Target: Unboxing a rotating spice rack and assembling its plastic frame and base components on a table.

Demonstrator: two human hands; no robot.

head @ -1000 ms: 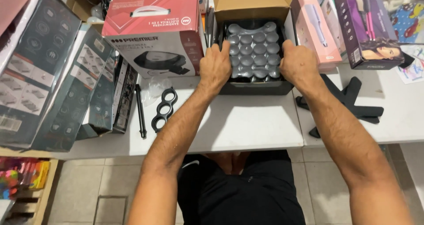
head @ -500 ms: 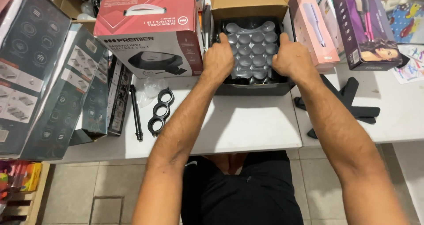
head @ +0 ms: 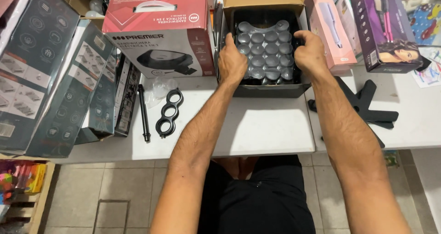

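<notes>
An open cardboard box (head: 271, 90) stands on the white table (head: 257, 128). Inside it lies a dark object covered in grey bubble wrap (head: 266, 48). My left hand (head: 232, 63) grips the left side of the wrapped object, fingers curled down between it and the box wall. My right hand (head: 310, 52) grips its right side in the same way. Both forearms reach forward over the table's front edge.
A red and grey appliance box (head: 158, 32) stands left of the open box. Dark flat boxes (head: 50, 78) lean at far left. A black three-ring piece (head: 168, 112) and black rod (head: 144, 112) lie on the table. A black cross-shaped stand (head: 367, 107), pink box (head: 328, 27) and purple box (head: 381, 27) are right.
Both hands have moved further into the box, from its near rim to the sides of the wrapped object. The view has shifted slightly.
</notes>
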